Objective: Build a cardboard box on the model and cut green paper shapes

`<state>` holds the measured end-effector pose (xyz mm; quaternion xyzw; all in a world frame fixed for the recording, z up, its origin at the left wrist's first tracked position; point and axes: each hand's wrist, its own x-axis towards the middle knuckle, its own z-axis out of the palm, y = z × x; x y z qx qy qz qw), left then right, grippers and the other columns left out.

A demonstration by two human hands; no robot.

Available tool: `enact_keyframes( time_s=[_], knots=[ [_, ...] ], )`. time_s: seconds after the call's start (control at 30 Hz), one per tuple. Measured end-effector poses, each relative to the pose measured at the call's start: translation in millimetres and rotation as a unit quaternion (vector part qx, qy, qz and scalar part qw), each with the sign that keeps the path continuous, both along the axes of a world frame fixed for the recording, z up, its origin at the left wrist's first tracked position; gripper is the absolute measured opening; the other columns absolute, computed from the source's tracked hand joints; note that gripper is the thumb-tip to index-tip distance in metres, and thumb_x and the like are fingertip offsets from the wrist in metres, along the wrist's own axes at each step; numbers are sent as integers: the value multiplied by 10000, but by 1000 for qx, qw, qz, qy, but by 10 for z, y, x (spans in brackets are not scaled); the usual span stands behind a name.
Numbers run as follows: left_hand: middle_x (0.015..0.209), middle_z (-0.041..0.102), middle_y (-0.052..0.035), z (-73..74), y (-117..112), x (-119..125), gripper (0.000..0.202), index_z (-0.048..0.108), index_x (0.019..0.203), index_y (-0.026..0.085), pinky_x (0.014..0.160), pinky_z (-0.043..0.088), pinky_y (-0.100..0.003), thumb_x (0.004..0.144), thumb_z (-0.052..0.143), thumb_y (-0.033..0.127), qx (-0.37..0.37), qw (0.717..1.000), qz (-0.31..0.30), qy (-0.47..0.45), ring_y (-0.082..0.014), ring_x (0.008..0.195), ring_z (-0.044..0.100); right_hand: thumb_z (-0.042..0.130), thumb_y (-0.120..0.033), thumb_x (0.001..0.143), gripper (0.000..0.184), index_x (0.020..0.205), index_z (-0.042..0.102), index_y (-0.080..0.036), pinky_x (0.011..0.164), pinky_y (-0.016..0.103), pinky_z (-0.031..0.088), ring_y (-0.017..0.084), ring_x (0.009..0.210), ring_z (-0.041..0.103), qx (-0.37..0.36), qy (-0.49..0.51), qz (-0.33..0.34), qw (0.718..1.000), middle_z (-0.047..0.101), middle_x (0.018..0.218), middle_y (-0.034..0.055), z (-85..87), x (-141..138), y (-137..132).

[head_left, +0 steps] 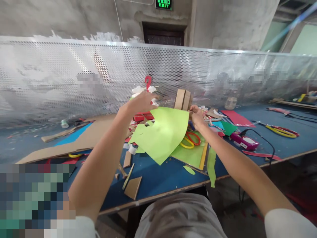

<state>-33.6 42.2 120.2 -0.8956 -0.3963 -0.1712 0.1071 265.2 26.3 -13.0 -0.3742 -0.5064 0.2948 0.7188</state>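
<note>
A light green sheet of paper, with a ragged cut-out on its left side, is raised over the table in front of me. My right hand pinches it by the upper right corner. At its upper left edge is my left hand, thumb and fingers apart; the thumb tip lies close to the paper, and I cannot tell if it touches. Just behind the left hand rise a red curved piece and white fluffy bits. Scissors with red and yellow handles lie partly under the sheet.
Brown cardboard covers the blue table's left part. A cardboard block stands behind the sheet. Rightward are red paper, a magenta device with a black cord, more scissors and a jar. A perforated metal screen borders the back.
</note>
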Motion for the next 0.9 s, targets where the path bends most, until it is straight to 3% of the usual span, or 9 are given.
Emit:
enact_keyframes(
  time_s=[0.1,0.2,0.33,0.4,0.47,0.6,0.7,0.8,0.9],
  knots=[
    [1234,786,-72,-32,94,-120,339,803,1142,258,973,512,-353,897,656,440,-67,995,-61,-30,-271,1092,699,671,-255,646,276,829,465,-263,527,227,440,121,624,456,-15,-12,9,1000,486,750,-56,-14,8,16],
    [1098,805,-50,-74,67,-92,233,796,954,252,886,517,-325,878,647,414,-102,989,-101,-47,-233,980,705,693,-266,651,297,840,463,-263,520,222,439,114,616,451,-8,-10,23,1000,481,753,-65,-33,18,38],
    [1072,793,-62,-61,0,-54,262,760,1021,233,915,527,-331,898,583,381,-128,978,-142,-80,-215,981,714,721,-280,669,321,841,452,-260,527,227,448,108,611,454,-2,-4,31,1000,478,763,-68,-44,25,56],
    [1150,785,-73,-21,-14,-87,311,762,1106,238,971,525,-340,878,597,370,-148,976,-154,-49,-226,1057,714,717,-294,693,316,848,443,-262,541,235,456,108,609,456,-5,-11,24,1000,477,771,-66,-39,25,60],
    [1246,765,-79,13,-8,-135,410,762,1209,260,1001,518,-348,825,653,356,-155,980,-127,16,-254,1142,694,708,-306,710,311,851,434,-264,550,242,462,113,617,461,-8,-18,10,1000,477,781,-62,-31,22,64],
    [1308,712,-116,-38,60,-137,540,745,1336,277,996,514,-372,806,693,367,-100,989,-61,85,-300,1182,662,691,-284,696,301,847,432,-264,542,242,447,117,622,447,-7,-10,-2,1000,469,783,-57,-20,21,60],
    [1313,673,-122,-173,110,-6,513,730,1369,274,1070,477,-393,881,630,396,-44,992,-103,56,-295,1229,631,679,-280,693,291,851,436,-263,545,242,448,118,636,461,-9,-13,-1,1000,478,800,-51,-15,24,42],
    [1316,660,-115,-280,109,153,375,782,1201,254,1093,458,-386,895,627,405,-34,985,-163,38,-276,1220,624,681,-299,708,290,858,435,-265,553,243,457,117,640,470,-16,-22,-4,1000,478,807,-51,-8,20,29],
    [1113,706,-96,-281,69,221,279,753,956,214,994,496,-378,956,577,430,-52,980,-192,-23,-235,1028,659,689,-293,707,287,849,441,-264,542,245,450,116,625,462,-19,-10,-10,1000,473,791,-54,-1,11,40]
  ],
)
